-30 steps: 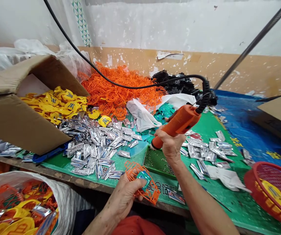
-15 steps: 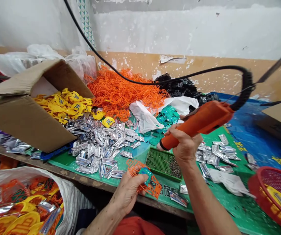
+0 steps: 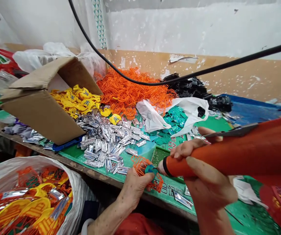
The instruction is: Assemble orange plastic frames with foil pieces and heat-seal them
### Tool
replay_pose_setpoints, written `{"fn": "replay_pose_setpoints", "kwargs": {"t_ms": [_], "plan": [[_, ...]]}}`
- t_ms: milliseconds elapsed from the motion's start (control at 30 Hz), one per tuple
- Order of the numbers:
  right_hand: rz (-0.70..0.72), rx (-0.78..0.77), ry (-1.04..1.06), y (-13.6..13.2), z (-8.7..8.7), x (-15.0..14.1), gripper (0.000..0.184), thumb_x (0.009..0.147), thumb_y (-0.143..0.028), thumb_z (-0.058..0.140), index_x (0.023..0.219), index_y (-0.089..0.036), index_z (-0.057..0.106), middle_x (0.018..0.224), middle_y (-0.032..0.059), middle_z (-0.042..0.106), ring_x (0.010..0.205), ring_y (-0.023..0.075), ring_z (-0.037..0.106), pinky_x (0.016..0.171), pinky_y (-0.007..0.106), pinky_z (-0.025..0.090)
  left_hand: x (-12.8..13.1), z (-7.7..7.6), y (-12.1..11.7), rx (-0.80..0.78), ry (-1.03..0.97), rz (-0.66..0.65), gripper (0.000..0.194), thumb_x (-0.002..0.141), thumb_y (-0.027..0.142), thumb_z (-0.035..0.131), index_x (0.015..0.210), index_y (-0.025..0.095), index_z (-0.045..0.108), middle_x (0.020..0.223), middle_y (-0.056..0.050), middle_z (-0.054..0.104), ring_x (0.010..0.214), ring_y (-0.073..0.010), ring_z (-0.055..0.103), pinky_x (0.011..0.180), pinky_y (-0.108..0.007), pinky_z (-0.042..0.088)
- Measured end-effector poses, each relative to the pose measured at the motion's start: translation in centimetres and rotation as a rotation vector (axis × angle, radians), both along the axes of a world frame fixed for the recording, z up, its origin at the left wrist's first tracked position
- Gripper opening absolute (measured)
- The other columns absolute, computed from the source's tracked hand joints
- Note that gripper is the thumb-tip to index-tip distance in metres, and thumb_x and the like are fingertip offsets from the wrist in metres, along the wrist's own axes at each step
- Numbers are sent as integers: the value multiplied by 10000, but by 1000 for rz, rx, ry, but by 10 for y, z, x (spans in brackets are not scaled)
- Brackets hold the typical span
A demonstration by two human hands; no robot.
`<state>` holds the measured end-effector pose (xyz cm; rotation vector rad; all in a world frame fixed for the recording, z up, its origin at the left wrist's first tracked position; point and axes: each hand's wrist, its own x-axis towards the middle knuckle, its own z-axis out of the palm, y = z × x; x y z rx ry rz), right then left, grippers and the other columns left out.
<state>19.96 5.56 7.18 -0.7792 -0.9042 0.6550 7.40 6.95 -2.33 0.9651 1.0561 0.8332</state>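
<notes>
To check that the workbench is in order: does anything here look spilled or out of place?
Yes: a brown cardboard box lies tipped on its side at the bench edge, and yellow plastic pieces spill from its mouth toward a heap of silver foil packets, so the two piles nearly run together.

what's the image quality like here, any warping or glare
In the head view, the orange tool looms huge and stretched close to the wide lens, the tan wall band bows slightly, the light is soft and even, and the foil strips glint faintly.
</notes>
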Motion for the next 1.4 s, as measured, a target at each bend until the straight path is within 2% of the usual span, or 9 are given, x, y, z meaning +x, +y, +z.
{"fn": "replay_pose_setpoints", "kwargs": {"t_ms": [200,467,700,933,1167,1400], "plan": [[-18,-43,-16,-5,-1,-6,380,677,-137,674,1019,-272,578,670,-62,603,603,133,567,674,340,510,0,3,-2,24,-3,-5,222,661,267,616,846,146,641,631,20,557,506,-102,458,430,-202,384],[-10,-46,-46,-9,-6,-12,376,677,-151,679,1016,-262,559,670,-65,612,605,132,571,679,341,513,-1,3,-2,9,1,-1,221,660,317,649,798,145,630,610,23,531,516,-103,459,443,-203,401],[-15,-77,-105,-10,-13,-8,321,703,-187,659,996,-259,551,700,-58,619,622,145,589,758,386,503,0,4,-3,11,-27,11,129,638,266,639,688,166,573,582,28,514,496,-94,410,433,-203,383],[-4,-85,-41,-9,-11,-9,348,666,-175,691,976,-259,558,676,-64,616,598,138,580,695,364,505,1,5,-3,5,-3,-11,145,634,266,621,729,157,613,584,18,542,488,-105,441,426,-210,366],[68,-82,20,-4,-9,-12,398,640,-157,684,1003,-251,551,632,-64,608,544,132,574,591,324,508,1,7,-3,-37,11,-21,160,564,221,594,696,141,634,538,15,552,450,-102,444,406,-209,354],[127,-49,42,-3,-23,-9,380,681,-142,684,1022,-253,558,667,-53,619,578,129,584,610,319,509,0,-1,-1,-80,-6,-33,143,561,257,631,642,144,597,511,11,551,417,-96,432,379,-210,350]]}}
